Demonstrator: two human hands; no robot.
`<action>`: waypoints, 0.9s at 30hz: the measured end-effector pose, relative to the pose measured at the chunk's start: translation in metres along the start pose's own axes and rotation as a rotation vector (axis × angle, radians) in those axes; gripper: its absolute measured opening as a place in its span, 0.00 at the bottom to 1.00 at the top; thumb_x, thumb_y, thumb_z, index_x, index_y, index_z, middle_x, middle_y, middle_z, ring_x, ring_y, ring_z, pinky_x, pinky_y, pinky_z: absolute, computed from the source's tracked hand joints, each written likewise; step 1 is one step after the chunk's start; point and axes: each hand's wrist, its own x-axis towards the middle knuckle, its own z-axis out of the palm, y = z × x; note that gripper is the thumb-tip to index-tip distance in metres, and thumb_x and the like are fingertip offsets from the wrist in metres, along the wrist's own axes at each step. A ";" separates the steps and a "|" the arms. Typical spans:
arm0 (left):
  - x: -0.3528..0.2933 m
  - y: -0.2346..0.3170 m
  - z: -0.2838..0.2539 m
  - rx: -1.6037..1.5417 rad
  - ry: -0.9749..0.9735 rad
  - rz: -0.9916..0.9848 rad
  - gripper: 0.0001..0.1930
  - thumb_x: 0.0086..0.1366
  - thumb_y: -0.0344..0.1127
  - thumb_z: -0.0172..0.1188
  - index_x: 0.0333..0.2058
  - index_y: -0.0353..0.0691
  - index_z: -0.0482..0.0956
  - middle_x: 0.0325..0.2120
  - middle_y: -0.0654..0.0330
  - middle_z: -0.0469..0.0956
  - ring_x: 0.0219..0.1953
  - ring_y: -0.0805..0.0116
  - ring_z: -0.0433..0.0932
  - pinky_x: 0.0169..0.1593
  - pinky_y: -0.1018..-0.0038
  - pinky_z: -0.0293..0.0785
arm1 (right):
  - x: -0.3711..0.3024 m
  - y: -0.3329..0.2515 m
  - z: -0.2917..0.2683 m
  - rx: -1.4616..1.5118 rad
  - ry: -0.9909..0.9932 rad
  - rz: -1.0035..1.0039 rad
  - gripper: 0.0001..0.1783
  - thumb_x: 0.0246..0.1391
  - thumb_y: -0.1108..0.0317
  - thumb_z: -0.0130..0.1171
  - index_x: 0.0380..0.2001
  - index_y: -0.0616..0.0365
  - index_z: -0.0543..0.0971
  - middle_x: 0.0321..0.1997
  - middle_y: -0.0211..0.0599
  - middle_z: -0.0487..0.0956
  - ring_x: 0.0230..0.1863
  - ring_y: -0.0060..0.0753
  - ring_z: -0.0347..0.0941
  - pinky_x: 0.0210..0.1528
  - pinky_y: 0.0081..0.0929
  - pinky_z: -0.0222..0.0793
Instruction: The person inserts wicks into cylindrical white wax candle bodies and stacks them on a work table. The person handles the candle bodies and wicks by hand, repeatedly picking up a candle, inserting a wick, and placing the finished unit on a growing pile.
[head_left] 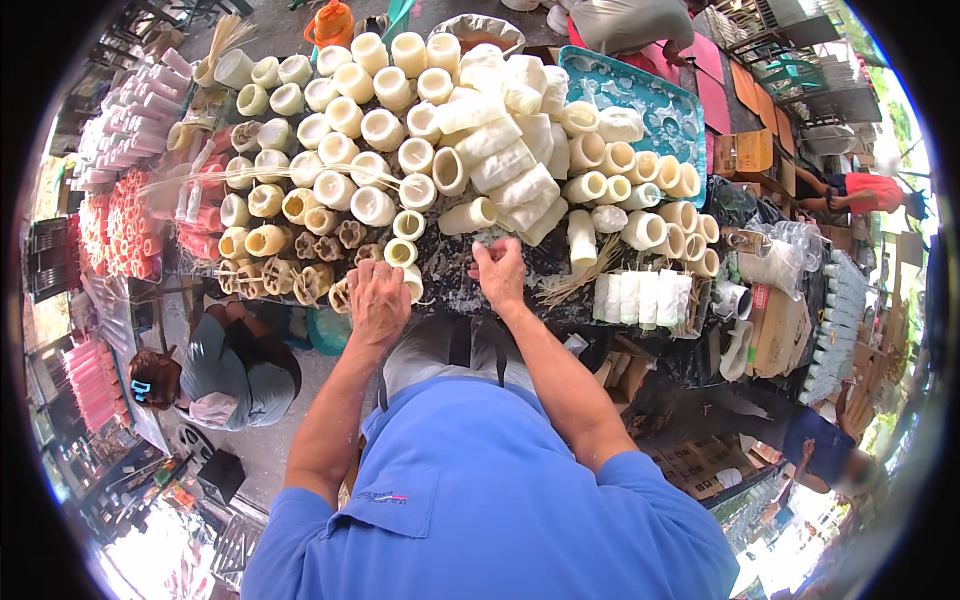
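At the table's near edge, my left hand (378, 300) has its fingers curled down against a small pale-yellow hollow candle (412, 284), partly hidden by the hand. Two similar small candles (408, 225) stand just beyond it. To the right, my right hand (499, 272) is closed, fingertips pressed together low over the dark tabletop (440, 258) strewn with white scraps; whatever it holds is too small to make out. A cream hollow cylinder (468, 215) lies on its side just beyond that hand. Brown flower-shaped pieces (352, 234) sit beyond my left hand.
Rows of cream hollow cylinders (382, 130) and a pile of white blocks (500, 150) fill the table. A blue tray (650, 110) lies at far right. White cylinders (643, 298) stand near right. One person (235, 370) sits at left; others are at right.
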 end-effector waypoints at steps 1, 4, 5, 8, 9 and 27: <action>0.000 -0.001 0.002 0.027 0.010 -0.001 0.17 0.54 0.35 0.72 0.43 0.38 0.86 0.41 0.57 0.80 0.51 0.54 0.74 0.55 0.55 0.67 | 0.004 -0.002 0.004 -0.023 0.001 -0.004 0.30 0.60 0.63 0.73 0.60 0.64 0.72 0.38 0.49 0.83 0.30 0.37 0.85 0.29 0.31 0.84; 0.000 -0.004 0.007 0.045 0.054 -0.004 0.13 0.54 0.32 0.71 0.39 0.38 0.86 0.41 0.57 0.80 0.51 0.54 0.74 0.55 0.56 0.67 | 0.023 -0.007 0.016 -0.154 0.024 -0.131 0.31 0.57 0.61 0.74 0.59 0.60 0.72 0.40 0.51 0.84 0.34 0.45 0.85 0.40 0.41 0.82; 0.000 -0.005 0.008 0.059 0.066 0.002 0.12 0.54 0.31 0.71 0.38 0.38 0.87 0.41 0.57 0.80 0.51 0.54 0.74 0.56 0.56 0.67 | 0.029 -0.008 0.019 -0.234 0.060 -0.241 0.32 0.56 0.61 0.75 0.59 0.57 0.73 0.41 0.51 0.84 0.36 0.50 0.85 0.46 0.46 0.79; -0.002 -0.009 0.012 0.056 0.106 -0.022 0.06 0.56 0.31 0.69 0.33 0.40 0.86 0.30 0.58 0.82 0.46 0.56 0.76 0.52 0.57 0.67 | 0.039 -0.006 0.017 -0.367 0.002 -0.386 0.29 0.55 0.66 0.73 0.58 0.55 0.74 0.42 0.51 0.85 0.43 0.55 0.84 0.49 0.48 0.77; -0.003 -0.010 0.013 0.055 0.093 -0.025 0.05 0.57 0.31 0.69 0.32 0.40 0.86 0.28 0.58 0.83 0.44 0.56 0.76 0.51 0.57 0.66 | 0.040 -0.005 0.016 -0.395 -0.034 -0.565 0.28 0.56 0.69 0.73 0.58 0.55 0.74 0.43 0.49 0.85 0.39 0.50 0.84 0.46 0.44 0.78; 0.001 -0.007 -0.002 -0.063 0.028 -0.047 0.11 0.54 0.36 0.73 0.35 0.38 0.86 0.33 0.57 0.85 0.46 0.55 0.76 0.52 0.56 0.66 | 0.028 -0.020 0.029 -0.646 -0.310 -0.959 0.11 0.54 0.75 0.66 0.40 0.57 0.76 0.42 0.51 0.82 0.42 0.63 0.81 0.42 0.52 0.80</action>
